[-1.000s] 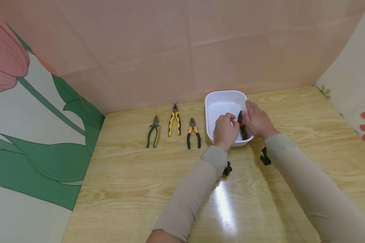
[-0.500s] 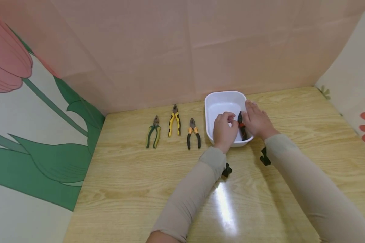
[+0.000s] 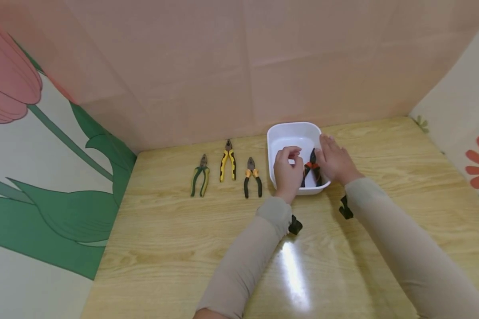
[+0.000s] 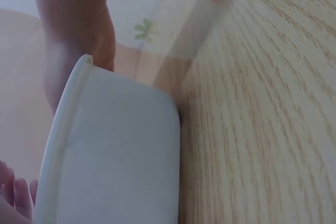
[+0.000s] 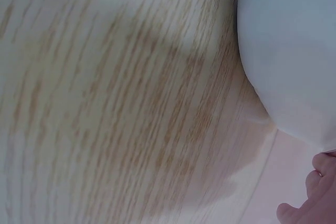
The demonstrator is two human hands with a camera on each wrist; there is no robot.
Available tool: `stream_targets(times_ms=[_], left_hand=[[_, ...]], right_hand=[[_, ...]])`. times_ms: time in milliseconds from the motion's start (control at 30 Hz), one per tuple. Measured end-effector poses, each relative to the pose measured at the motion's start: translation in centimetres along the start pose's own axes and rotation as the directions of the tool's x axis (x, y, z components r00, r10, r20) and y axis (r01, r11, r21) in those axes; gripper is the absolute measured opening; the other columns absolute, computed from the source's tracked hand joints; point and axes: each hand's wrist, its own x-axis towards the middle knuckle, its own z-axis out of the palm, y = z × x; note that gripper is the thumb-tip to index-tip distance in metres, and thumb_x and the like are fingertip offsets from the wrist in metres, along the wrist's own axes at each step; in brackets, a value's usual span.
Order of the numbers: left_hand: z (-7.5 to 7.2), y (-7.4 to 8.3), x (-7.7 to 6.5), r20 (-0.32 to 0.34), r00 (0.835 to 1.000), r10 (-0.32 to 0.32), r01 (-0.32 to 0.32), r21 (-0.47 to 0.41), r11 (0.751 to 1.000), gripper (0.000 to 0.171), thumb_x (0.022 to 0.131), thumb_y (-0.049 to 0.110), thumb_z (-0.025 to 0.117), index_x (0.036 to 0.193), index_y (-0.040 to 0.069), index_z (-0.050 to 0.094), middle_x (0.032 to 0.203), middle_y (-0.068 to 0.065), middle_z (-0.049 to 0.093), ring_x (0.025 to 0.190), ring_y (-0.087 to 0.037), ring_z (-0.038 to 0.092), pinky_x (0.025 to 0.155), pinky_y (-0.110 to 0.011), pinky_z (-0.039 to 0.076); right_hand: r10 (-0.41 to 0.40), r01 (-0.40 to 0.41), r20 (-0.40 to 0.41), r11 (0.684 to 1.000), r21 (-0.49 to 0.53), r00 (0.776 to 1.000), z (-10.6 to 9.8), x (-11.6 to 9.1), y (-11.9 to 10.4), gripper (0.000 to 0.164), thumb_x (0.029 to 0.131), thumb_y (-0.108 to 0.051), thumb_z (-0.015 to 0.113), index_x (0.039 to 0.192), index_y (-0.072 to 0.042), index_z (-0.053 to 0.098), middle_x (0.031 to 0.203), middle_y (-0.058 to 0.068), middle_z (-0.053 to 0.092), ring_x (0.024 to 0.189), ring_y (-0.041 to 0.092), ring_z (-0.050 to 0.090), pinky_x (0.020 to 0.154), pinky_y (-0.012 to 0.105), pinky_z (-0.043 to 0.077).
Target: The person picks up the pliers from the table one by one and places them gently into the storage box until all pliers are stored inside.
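A white plastic tub (image 3: 275, 179) stands on the table, and red-and-black pliers (image 3: 313, 166) lie inside it with their handles apart. Over the tub's near left part is my left hand (image 3: 289, 173), fingers loosely curled, beside the left handle and with nothing visible in its grasp. My right hand (image 3: 337, 161) rests on the tub's right rim with fingers stretched forward; its thumb reaches inside, near the pliers' head. In the left wrist view the tub's outer wall (image 4: 118, 150) hides the pliers. Fingertips (image 5: 315, 187) show beyond the tub in the right wrist view.
Left of the tub lie orange-and-black pliers (image 3: 252, 177), yellow-and-black pliers (image 3: 228, 161) and green-and-yellow pliers (image 3: 200, 176). They rest on the wood-grain table (image 3: 163, 248). A pink-brown sheet (image 3: 191, 79) rises behind the table's back edge.
The left hand has moved slightly left, off the pliers. The pliers' handles have spread, with the left handle now visible. The right hand keeps its place on the rim.
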Motion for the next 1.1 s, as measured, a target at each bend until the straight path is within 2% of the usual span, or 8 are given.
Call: stream_targets(times_ms=[333,500,600,767,1000,1100], left_hand=[[-1.1,-0.4,0.4,-0.108,0.994,0.015,-0.023,-0.073,0.997,0.021,0.086,-0.01,0.059,0.101,0.002,0.069,0.094,-0.012,0.066,0.083,-0.018,0.063,0.066,-0.015,0.049],[-2.4,-0.4,0.9,-0.074,0.996,-0.044,0.035,-0.121,0.992,0.023,0.089,-0.011,0.057,0.106,0.001,0.067,0.1,-0.012,0.064,0.092,-0.021,0.062,0.075,-0.022,0.053],[-3.0,-0.6,1.0,-0.042,0.997,-0.072,0.068,-0.099,0.993,0.024,0.09,-0.009,0.057,0.108,0.002,0.067,0.102,-0.011,0.063,0.093,-0.019,0.061,0.075,-0.02,0.052],[-3.7,-0.7,1.3,-0.033,0.997,-0.07,0.069,-0.05,0.996,0.024,0.09,-0.008,0.057,0.108,0.002,0.068,0.101,-0.012,0.065,0.088,-0.018,0.061,0.072,-0.019,0.05],[-4.5,-0.8,1.4,0.01,0.997,-0.083,0.083,-0.075,0.994,0.026,0.09,-0.01,0.056,0.112,0.0,0.065,0.104,-0.013,0.064,0.091,-0.019,0.061,0.078,-0.022,0.053],[-4.9,-1.1,1.3,0.028,0.994,-0.102,0.104,-0.06,0.993,0.027,0.092,-0.007,0.055,0.116,0.002,0.064,0.106,-0.011,0.063,0.093,-0.017,0.061,0.08,-0.023,0.053]], right_hand=[[0.005,-0.005,0.02,1.0,-0.001,1.0,0.4,0.3,0.4,0.067,0.11,-0.039,0.014,0.159,0.003,0.0,0.165,0.028,0.003,0.153,0.043,-0.005,0.117,0.069,0.002],[0.008,-0.008,0.025,1.0,0.005,1.0,0.3,0.3,0.3,0.068,0.109,-0.042,0.012,0.159,0.002,-0.002,0.166,0.027,0.0,0.153,0.043,-0.006,0.117,0.068,0.001],[0.013,-0.013,0.033,1.0,0.007,0.999,0.3,0.3,0.2,0.068,0.109,-0.042,0.012,0.16,0.002,-0.003,0.166,0.027,0.0,0.153,0.043,-0.006,0.117,0.068,0.001],[0.02,-0.02,0.046,1.0,0.0,0.999,-0.1,0.2,0.1,0.069,0.109,-0.043,0.012,0.159,0.002,-0.003,0.166,0.027,-0.001,0.152,0.043,-0.007,0.118,0.068,0.0],[0.03,-0.031,0.054,0.999,0.012,0.998,0.0,0.3,0.1,0.068,0.11,-0.042,0.013,0.16,0.0,-0.004,0.166,0.025,-0.003,0.153,0.042,-0.009,0.118,0.068,-0.001],[0.033,-0.034,0.055,0.999,0.015,0.998,0.1,0.3,0.2,0.068,0.11,-0.043,0.014,0.16,-0.001,-0.004,0.167,0.024,-0.003,0.153,0.042,-0.009,0.118,0.067,-0.001]])
